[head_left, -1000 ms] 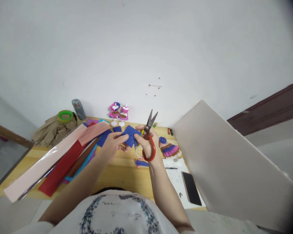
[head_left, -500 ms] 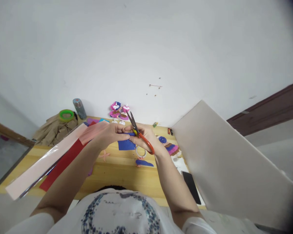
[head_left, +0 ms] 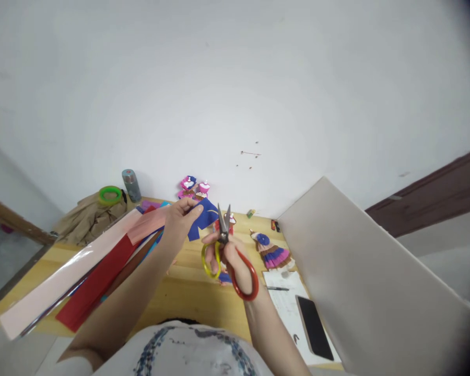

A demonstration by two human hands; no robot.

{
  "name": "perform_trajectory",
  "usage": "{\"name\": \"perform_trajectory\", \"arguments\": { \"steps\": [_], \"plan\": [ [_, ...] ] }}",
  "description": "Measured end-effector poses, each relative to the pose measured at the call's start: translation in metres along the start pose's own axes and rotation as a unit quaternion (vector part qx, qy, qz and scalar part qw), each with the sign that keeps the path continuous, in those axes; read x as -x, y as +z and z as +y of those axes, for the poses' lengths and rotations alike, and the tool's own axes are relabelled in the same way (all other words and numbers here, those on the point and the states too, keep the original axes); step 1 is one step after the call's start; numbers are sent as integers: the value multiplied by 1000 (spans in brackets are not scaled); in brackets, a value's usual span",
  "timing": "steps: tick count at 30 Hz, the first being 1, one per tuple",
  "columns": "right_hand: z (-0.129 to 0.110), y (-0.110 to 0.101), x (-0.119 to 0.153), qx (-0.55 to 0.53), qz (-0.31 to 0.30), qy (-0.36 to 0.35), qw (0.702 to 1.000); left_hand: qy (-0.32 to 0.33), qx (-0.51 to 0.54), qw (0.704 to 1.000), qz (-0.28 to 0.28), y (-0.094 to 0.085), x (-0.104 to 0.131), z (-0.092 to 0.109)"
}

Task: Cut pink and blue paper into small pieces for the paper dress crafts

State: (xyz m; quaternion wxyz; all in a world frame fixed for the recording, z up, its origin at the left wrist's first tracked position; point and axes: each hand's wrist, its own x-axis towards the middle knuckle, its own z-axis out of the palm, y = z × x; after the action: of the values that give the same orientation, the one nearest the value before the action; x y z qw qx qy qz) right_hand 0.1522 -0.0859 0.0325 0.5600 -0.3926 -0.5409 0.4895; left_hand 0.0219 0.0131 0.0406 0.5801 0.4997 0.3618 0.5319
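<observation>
Raised over the table, my left hand (head_left: 185, 211) pinches blue paper (head_left: 203, 216) between thumb and fingers; the paper has cut edges and hangs to the right of the fingertips. My right hand (head_left: 229, 253) grips scissors (head_left: 224, 235) with one yellow and one red handle loop. Their blades are slightly apart and point up toward the wall, just right of the blue paper. Behind the scissors, a small red and white paper figure (head_left: 230, 219) is partly hidden.
Long pink, red and brown paper strips (head_left: 90, 287) lie on the left of the wooden table (head_left: 196, 297). Behind are a flask (head_left: 131, 185), cloth (head_left: 92, 219) and paper figures (head_left: 188, 184). A layered paper dress (head_left: 274, 253), phone (head_left: 314, 326) and white board (head_left: 360, 271) are right.
My hands have moved apart. The blue paper is now spread out in my left hand, while the scissors have moved down in my right hand, their blades turned more upright.
</observation>
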Motion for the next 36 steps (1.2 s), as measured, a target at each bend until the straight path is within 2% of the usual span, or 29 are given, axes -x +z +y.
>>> {"name": "perform_trajectory", "arguments": {
  "steps": [4, 7, 11, 15, 20, 25, 28, 31, 36],
  "plan": [
    [15, 6, 2, -7, -6, 41, 999, 38, 30, 999, 14, 8, -6, -3],
    [21, 2, -2, 1, 0, 36, 999, 46, 45, 998, 8, 13, -7, -2],
    [27, -1, -7, 18, 9, 10, 1000, 30, 71, 997, 6, 16, -8, 0],
    [33, -5, -10, 103, 50, 0, 993, -8, 104, 995, -1, 18, -9, 0],
    [23, -6, -13, 283, 94, -25, 954, -56, 142, 987, -49, 19, -8, 4],
    [6, -4, -14, 423, 108, 12, 900, -26, 113, 992, -42, 18, -10, 1],
    [6, -4, -14, 473, 109, 28, 874, -7, 80, 996, -33, 17, -10, -1],
    [7, -3, -13, 506, 109, 31, 855, -26, 86, 994, -55, 17, -9, 0],
    [3, -4, -10, 516, 89, 32, 852, -51, 101, 990, -88, 17, -7, 6]
  ]
}}
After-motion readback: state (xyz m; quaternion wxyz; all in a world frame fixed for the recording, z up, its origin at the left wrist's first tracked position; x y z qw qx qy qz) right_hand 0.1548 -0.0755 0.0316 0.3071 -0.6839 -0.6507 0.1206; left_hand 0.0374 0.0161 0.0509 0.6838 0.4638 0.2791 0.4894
